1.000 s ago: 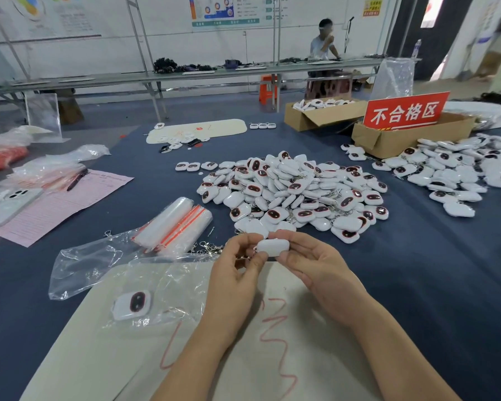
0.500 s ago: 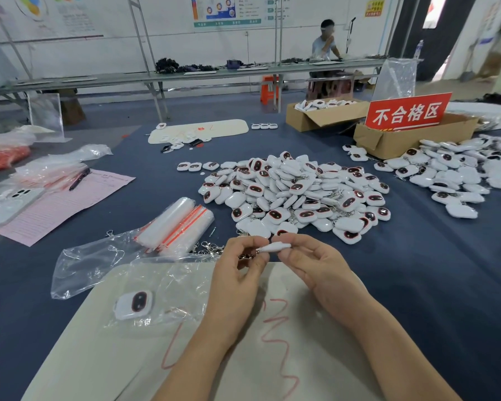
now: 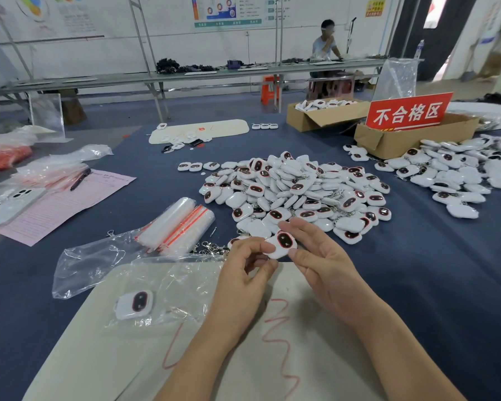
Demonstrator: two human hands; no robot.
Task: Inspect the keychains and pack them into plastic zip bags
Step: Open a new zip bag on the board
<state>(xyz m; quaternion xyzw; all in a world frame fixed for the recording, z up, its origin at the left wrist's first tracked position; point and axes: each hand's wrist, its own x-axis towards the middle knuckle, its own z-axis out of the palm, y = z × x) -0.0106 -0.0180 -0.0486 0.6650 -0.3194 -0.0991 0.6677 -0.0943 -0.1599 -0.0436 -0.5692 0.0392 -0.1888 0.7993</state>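
Turning seen vs 0.5 s ago: keychain now face-up, dark window showing, was edge-on. L hand pinches its left edge, thumb + forefinger; R hand pinches right edge, fingers straighter. Held over mat far edge, near side of pile.

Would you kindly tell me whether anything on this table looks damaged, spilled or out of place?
Only the red scribble across the beige mat looks odd; the held keychain shows no visible damage.
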